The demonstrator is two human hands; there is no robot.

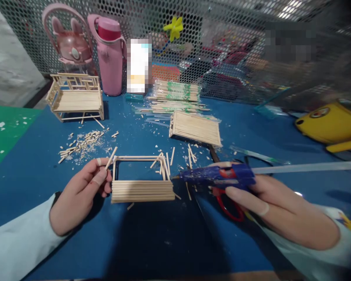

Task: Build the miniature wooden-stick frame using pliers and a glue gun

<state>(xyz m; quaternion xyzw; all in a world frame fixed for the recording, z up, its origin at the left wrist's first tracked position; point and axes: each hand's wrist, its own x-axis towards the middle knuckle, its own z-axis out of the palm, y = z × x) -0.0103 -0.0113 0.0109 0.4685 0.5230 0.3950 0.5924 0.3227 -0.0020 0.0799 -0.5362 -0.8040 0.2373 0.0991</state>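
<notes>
Between thumb and fingers, my left hand (83, 191) pinches a short wooden stick (111, 157) beside the upper left corner of a small stick frame (142, 191). Several sticks laid side by side cover the frame's near part; its far part is an open rectangle. My right hand (280, 207) is wrapped round a blue glue gun (216, 176) with a long clear glue stick (304, 168) coming out of its back. The gun's nozzle points left, close to the frame's right side. Whether it touches the frame I cannot tell.
Beyond the frame lie stick scraps (86, 144), a miniature bench (77, 99), a stick panel (196, 128) and packs of sticks (175, 93). Red-handled scissors (229, 208) lie under the gun. A pink bottle (110, 58), a phone (138, 66) and a yellow pouch (333, 125) stand farther off.
</notes>
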